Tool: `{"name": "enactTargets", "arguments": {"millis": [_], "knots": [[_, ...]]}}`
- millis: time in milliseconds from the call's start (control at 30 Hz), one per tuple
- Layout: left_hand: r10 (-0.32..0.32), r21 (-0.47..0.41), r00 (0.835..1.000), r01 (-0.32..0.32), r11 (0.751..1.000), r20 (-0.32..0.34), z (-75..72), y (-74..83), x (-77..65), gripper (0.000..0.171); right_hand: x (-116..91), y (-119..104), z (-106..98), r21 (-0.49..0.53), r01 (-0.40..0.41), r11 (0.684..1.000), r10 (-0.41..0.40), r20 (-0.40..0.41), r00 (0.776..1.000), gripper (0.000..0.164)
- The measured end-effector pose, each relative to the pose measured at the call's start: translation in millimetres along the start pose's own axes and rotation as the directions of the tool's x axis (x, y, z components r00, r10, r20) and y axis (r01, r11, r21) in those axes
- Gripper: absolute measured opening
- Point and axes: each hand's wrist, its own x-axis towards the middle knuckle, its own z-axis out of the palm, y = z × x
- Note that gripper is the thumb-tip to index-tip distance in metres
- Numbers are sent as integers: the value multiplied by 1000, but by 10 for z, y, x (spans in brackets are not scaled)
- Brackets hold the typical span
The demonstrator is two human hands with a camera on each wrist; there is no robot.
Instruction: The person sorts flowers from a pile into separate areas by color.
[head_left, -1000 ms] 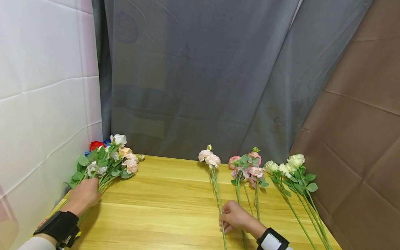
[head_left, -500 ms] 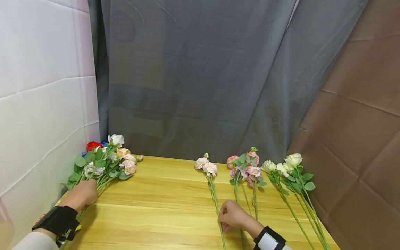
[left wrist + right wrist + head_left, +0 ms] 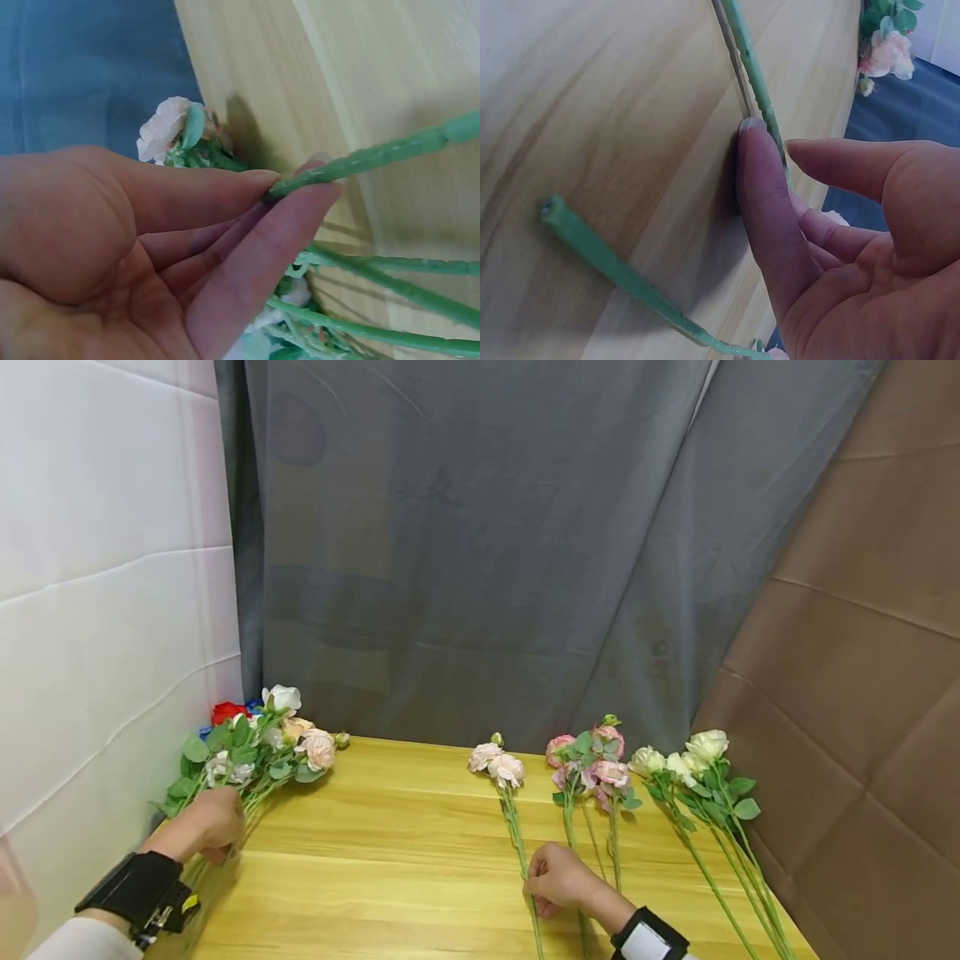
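The left hand (image 3: 206, 822) has its grip closed in a pinch on a bumpy, plastic-looking green stem (image 3: 390, 152), held between thumb and fingertips; which bloom it carries cannot be told. Just beyond that grip lies a leafy mixed bundle of red, blue, white, peach and pale pink flowers (image 3: 243, 754); other stems run below the pinch in the left wrist view. Gripping beneath the heads probably singles out one stem and spares the petals.

The right hand (image 3: 558, 877) has a light pinching grip on a thin green stem (image 3: 757, 82), which passes between thumb and finger. Ruffled pale pink blooms (image 3: 506, 770) lie beyond this grip on the yellow wood-grain tabletop (image 3: 375, 827). Holding low likely steadies the stem without disturbing its heads.

Right of this grip lie deeper pink ruffled flowers (image 3: 611, 772), then, farther right, creamy white roses (image 3: 684, 768). All heads point away from the hands, probably leaving stems within easy reach; the gaps seem to keep colours apart.
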Motion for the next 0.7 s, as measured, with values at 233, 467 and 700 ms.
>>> {"name": "enactTargets", "arguments": {"millis": [233,467,700], "knots": [[42,-94,997,-48,994,-60,-3,116,-73,41,2,22,-45,14,-16,1000,16,-12,1000,11],[94,-195,990,-113,974,-104,4,217,-72,24,16,46,-132,-8,-29,1000,29,-49,998,15],[158,-253,976,-193,948,-150,22,401,-18,12,48,-13,-218,-33,-16,999,13,-101,995,17]]}}
